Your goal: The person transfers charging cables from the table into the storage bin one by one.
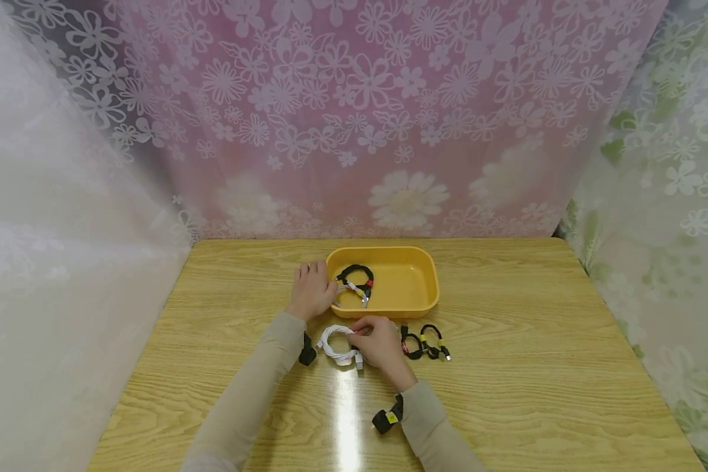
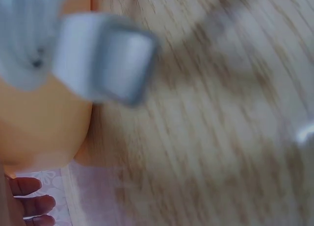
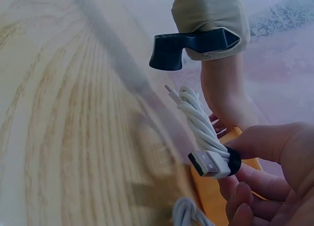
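White coiled cable (image 3: 198,120) is above the tabletop (image 1: 537,328) near the yellow tray (image 1: 383,314), pinched in the fingers (image 3: 266,183) of the right hand (image 1: 380,342); the left hand (image 1: 312,290), fingers extended, touches the tray's left rim; two black cables (image 1: 415,355) lie nearby.

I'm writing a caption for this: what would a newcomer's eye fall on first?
Probably the bright yellow container near the far edge of the table, with a black cable and a white cable at its left end, where the left hand touches it. Just in front, the right hand holds a coiled white cable. Behind the table hangs a pink cloth with pale flowers.
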Demonstrator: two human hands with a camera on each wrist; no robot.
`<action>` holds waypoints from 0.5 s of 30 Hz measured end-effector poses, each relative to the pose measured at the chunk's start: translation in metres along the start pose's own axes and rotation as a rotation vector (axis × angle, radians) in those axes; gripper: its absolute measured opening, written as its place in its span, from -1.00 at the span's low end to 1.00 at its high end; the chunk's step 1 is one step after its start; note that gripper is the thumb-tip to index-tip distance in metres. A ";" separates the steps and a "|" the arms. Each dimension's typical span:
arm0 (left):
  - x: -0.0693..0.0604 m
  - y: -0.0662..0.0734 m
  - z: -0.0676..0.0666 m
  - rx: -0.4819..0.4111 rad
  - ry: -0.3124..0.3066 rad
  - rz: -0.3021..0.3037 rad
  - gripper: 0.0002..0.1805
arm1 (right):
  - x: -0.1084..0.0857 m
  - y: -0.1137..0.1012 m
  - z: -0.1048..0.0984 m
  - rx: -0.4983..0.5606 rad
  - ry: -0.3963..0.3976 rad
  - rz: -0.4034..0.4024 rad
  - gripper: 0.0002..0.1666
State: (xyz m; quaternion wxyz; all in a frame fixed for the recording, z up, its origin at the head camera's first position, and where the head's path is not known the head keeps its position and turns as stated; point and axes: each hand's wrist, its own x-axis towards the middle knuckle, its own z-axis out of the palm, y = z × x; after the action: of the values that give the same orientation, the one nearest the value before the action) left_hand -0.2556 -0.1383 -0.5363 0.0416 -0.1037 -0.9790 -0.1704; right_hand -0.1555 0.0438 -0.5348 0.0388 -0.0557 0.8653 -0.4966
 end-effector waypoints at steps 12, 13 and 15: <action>0.001 -0.001 0.000 0.024 0.002 0.004 -0.81 | -0.004 -0.006 -0.014 0.066 -0.004 -0.042 -0.95; 0.001 0.000 0.000 0.024 0.000 0.005 -0.81 | -0.004 -0.006 -0.015 0.074 -0.007 -0.039 -0.95; 0.001 0.000 0.000 0.024 0.001 0.009 -0.82 | -0.004 -0.006 -0.016 0.081 -0.008 -0.030 -0.95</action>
State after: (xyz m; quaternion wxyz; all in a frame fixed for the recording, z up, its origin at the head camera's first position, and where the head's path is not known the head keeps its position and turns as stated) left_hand -0.2568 -0.1383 -0.5361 0.0440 -0.1073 -0.9805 -0.1584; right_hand -0.1533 0.0552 -0.5217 0.0370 -0.0690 0.8434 -0.5315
